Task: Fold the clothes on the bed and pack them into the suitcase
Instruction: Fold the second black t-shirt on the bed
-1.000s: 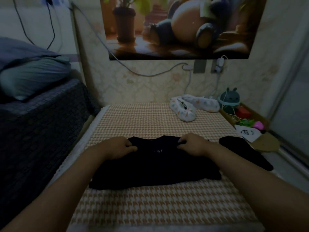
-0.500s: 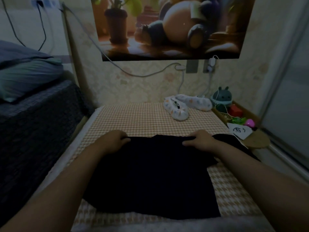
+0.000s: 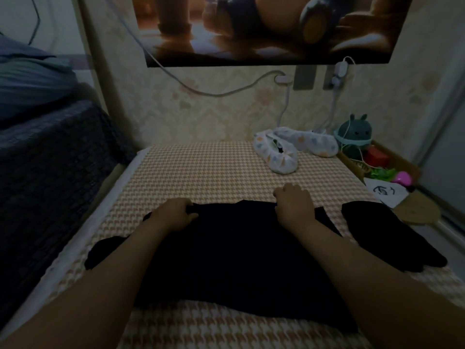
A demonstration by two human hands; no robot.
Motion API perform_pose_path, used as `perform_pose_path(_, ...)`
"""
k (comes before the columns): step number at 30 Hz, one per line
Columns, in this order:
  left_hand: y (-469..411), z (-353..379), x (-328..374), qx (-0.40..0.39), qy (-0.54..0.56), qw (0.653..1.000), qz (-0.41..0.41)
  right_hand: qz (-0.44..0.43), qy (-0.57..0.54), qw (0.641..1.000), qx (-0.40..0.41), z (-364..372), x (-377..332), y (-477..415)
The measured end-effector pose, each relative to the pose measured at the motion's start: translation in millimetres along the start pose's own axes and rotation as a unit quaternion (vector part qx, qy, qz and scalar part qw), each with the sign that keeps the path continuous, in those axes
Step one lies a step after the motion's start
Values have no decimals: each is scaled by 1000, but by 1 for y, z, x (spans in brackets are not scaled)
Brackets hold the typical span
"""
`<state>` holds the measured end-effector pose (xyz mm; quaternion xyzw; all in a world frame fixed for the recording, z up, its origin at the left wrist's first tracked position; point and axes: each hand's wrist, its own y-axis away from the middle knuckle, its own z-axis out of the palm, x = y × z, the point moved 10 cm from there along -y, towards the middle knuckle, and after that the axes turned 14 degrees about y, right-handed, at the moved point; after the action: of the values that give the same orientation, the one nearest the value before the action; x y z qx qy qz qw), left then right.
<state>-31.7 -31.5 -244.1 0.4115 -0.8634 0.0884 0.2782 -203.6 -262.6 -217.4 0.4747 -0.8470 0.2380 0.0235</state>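
- The fingers (image 3: 185, 206) of my left hand (image 3: 173, 214) are curled and pinch the far edge of the black garment (image 3: 239, 255), left of its middle.
- The fingers (image 3: 283, 191) of my right hand (image 3: 294, 205) are curled too, knuckles up, and close on the same far edge to the right of its middle. The light is poor, so I cannot make out the exact hold under the palm.
- The two hands are apart, and the edge rises in a slight peak between them.
- Both forearms lie over the garment, running back toward me.
- The black garment lies spread flat on the bed (image 3: 201, 172), across its near half. One sleeve sticks out to the left, near the bed's left edge.
- A second black garment (image 3: 382, 238) lies just beside it on the right, at the bed's right edge.
- Two pale patterned slippers (image 3: 276, 157) rest at the bed's far right corner, against the wall.
- Beyond that corner sit a teal plush toy (image 3: 354, 131) and an open box (image 3: 352, 163) of small bright items.
- Near the box there is a white sheet (image 3: 385, 192) with a dark drawing.
- On the wall there is a poster (image 3: 251, 28), with a pale cable (image 3: 214, 93) sagging below it.
- To the left, a dark blanket (image 3: 50, 159) lies below a bluish pillow (image 3: 30, 81).
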Motion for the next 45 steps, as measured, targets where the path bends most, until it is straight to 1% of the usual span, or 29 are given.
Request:
perform_pose_path(2, 1, -3, -12, -34, 31, 999, -28, -43, -15, 997, 58, -17, -26, -3)
perform_pose_path(4, 8, -14, -17, -68, 55, 995, -43, -132, -88, 986, 51, -33, -69, -7)
perform_pose_path(6, 22, -23, -10, -116, 97, 988, -33, -199, -170, 965, -12, -44, -117, -3)
perform_pose_path(8, 39, -30, 6, -146, 142, 979, 1, -228, -208, 946, -98, -42, -156, 3)
perform_pose_path(10, 50, -37, 20, -130, 161, 978, 33, -239, -220, 936, -135, -41, -175, 3)
perform_pose_path(13, 60, -45, 20, -128, 183, 974, 28, -204, -270, 930, -145, -40, -173, -5)
perform_pose_path(15, 62, -51, 6, -140, 159, 977, 8, -195, -262, 935, -136, -36, -166, -5)
perform_pose_path(17, 63, -59, -8, -153, 90, 984, -6, -203, -232, 944, -118, -32, -162, -4)
perform_pose_path(18, 62, -66, -10, -140, 52, 989, -6, -202, -222, 947, -112, -29, -160, -5)
perform_pose_path(19, 58, -79, -11, -99, 18, 995, -7, -194, -216, 951, -107, -26, -158, -7)
perform_pose_path(21, 56, -110, -7, 40, -80, 996, -7, -167, -203, 962, -76, -25, -154, -10)
perform_pose_path(22, 57, -119, -3, 99, -150, 984, 1, -155, -184, 969, -50, -25, -152, -11)
perform_pose_path(23, 55, -118, -1, 128, -213, 969, 20, -149, -155, 977, -19, -27, -153, -11)
perform_pose_path(24, 48, -110, -3, 139, -236, 961, 46, -150, -126, 981, 6, -28, -156, -10)
perform_pose_path(25, 43, -97, -5, 130, -225, 963, 71, -164, -116, 979, 34, -34, -160, -8)
perform_pose_path(26, 38, -83, -12, 98, -190, 973, 82, -190, -124, 972, 56, -40, -167, -5)
perform_pose_path(27, 36, -67, -19, 52, -156, 984, 76, -226, -131, 964, 54, -42, -175, -2)
perform_pose_path(28, 37, -54, -27, 8, -130, 990, 57, -260, -130, 957, 24, -38, -183, 1)
perform_pose_path(29, 41, -42, -35, -27, -108, 993, 42, -285, -121, 951, -26, -30, -190, 4)
perform_pose_path(30, 48, -35, -41, -44, -87, 994, 39, -297, -97, 947, -74, -20, -194, 8)
perform_pose_path(32, 59, -42, -49, 1, -23, 998, 61, -293, -51, 947, -120, -14, -194, 13)
perform_pose_path(34, 71, -61, -57, 77, 16, 995, 69, -281, -48, 951, -118, -25, -194, 19)
perform_pose_path(36, 94, -81, -59, 134, 29, 990, 30, -271, -75, 955, -92, -46, -196, 28)
perform_pose_path(37, 105, -84, -63, 141, 38, 989, -3, -269, -96, 955, -79, -57, -198, 34)
perform_pose_path(38, 117, -82, -66, 127, 51, 990, -35, -269, -120, 953, -73, -68, -200, 42)
perform_pose_path(40, 141, -64, -69, 52, 98, 989, -97, -276, -164, 943, -88, -86, -203, 60)
perform_pose_path(42, 163, -48, -67, 5, 131, 984, -119, -292, -187, 928, -138, -97, -205, 80)
perform_pose_path(44, 176, -47, -66, 22, 106, 987, -120, -311, -173, 912, -205, -98, -204, 101)
perform_pose_path(45, 178, -52, -73, 59, 94, 985, -128, -322, -149, 905, -233, -96, -203, 111)
